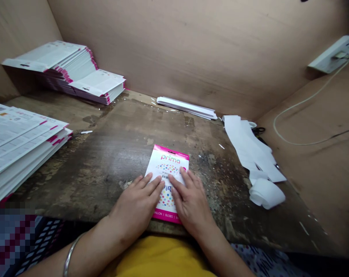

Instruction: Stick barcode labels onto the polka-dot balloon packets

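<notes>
A flat white and pink balloon packet marked "prima" lies on the worn wooden table in front of me, printed with coloured dots. My left hand rests flat on its left side, fingers stretched out. From the right, my right hand lies over the packet's other side with its fingers extended. Between the fingertips of both hands sits a small barcode label. The hands hide parts of the packet's middle and edges.
Stacked packets stand at the back left and near left. White strips lie along the back wall. A roll of white labels trails backing paper at right, beside scissors. A cable hangs from a power strip.
</notes>
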A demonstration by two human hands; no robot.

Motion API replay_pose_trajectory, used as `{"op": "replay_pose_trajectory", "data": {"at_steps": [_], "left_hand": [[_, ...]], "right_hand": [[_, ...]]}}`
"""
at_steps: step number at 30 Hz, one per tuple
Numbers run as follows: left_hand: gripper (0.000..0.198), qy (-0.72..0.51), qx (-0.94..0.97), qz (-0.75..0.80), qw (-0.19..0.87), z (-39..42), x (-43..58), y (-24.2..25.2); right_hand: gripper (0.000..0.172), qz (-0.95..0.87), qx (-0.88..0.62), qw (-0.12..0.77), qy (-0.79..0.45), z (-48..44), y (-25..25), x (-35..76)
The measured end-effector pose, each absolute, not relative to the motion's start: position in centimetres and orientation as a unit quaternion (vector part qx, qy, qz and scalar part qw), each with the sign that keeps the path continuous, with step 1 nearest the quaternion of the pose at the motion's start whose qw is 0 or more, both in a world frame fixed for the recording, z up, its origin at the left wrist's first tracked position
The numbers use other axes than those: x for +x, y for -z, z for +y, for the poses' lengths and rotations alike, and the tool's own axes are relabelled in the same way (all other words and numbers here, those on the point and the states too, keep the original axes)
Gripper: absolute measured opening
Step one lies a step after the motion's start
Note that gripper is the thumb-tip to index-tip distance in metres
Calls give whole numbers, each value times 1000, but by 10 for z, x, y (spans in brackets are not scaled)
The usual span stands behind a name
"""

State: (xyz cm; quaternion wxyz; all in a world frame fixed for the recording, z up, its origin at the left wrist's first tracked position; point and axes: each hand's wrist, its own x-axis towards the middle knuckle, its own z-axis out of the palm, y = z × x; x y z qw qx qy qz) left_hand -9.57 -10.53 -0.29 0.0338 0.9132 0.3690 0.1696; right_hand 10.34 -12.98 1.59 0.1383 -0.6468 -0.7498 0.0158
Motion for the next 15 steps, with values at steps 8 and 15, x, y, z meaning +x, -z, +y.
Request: {"op": "replay_pose_trajectory", "data": {"at_steps": [8, 15], "left_hand": [[34, -245, 836, 451, 194, -103, -99, -4], [67, -323, 557, 594, 482, -74, -101, -19]], "right_hand": [[55, -704, -692, 159, 27, -136, 2, 131], [69, -768, -617, 169, 32, -126, 39, 147]]}}
